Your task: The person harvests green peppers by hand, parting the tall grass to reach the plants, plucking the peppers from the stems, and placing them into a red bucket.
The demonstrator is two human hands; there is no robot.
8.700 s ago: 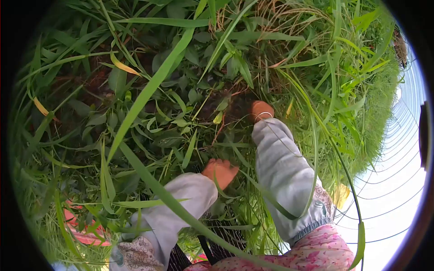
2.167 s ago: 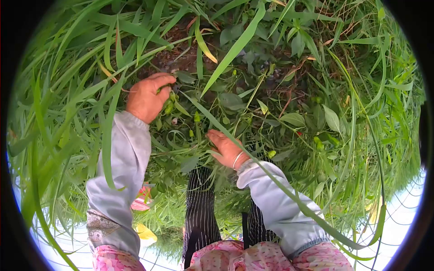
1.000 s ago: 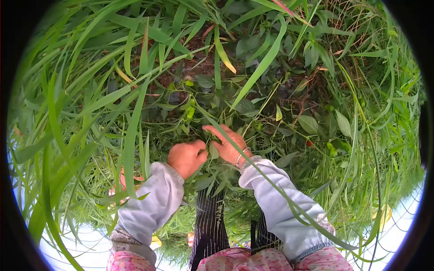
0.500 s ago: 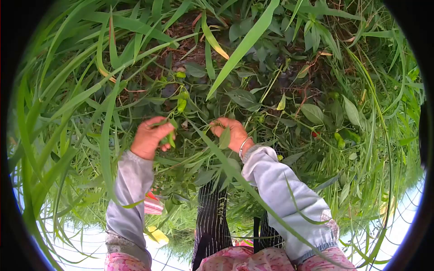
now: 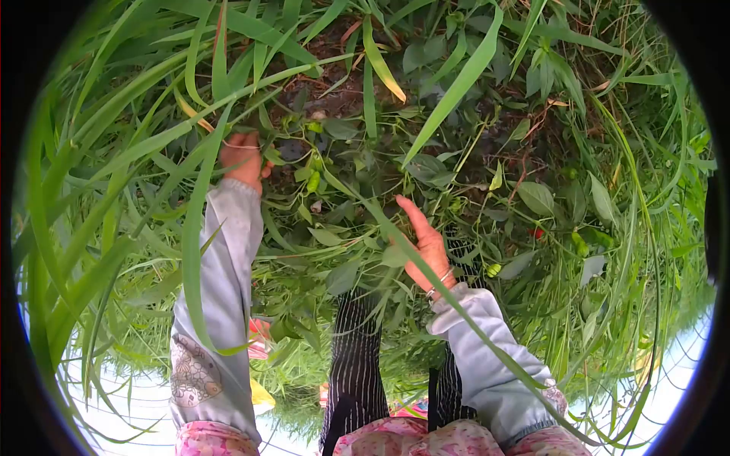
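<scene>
My left hand (image 5: 242,158) reaches into the pepper plants at the left, its fingers curled and partly hidden behind grass blades; what it holds, if anything, does not show. Just right of it hangs a light green chili pepper (image 5: 313,181), with another green pepper (image 5: 315,128) higher up. My right hand (image 5: 427,249) is open among the leaves, one finger stretched upward and a bangle (image 5: 439,283) at the wrist. A long grass blade (image 5: 395,234) crosses in front of it. To its right are a small round green pepper (image 5: 493,270) and a red pepper (image 5: 537,233).
Tall grass (image 5: 84,205) crowds the left side. More green peppers (image 5: 580,243) hang on the right among broad leaves (image 5: 536,198). Dark soil (image 5: 319,91) shows between stems. Behind my striped trouser legs (image 5: 356,357) lie a red-and-white item (image 5: 259,338) and something yellow (image 5: 261,397).
My left hand has moved up and left, away from where it held a green chili pepper. My right hand has shifted right and down, and its fingers have opened.
</scene>
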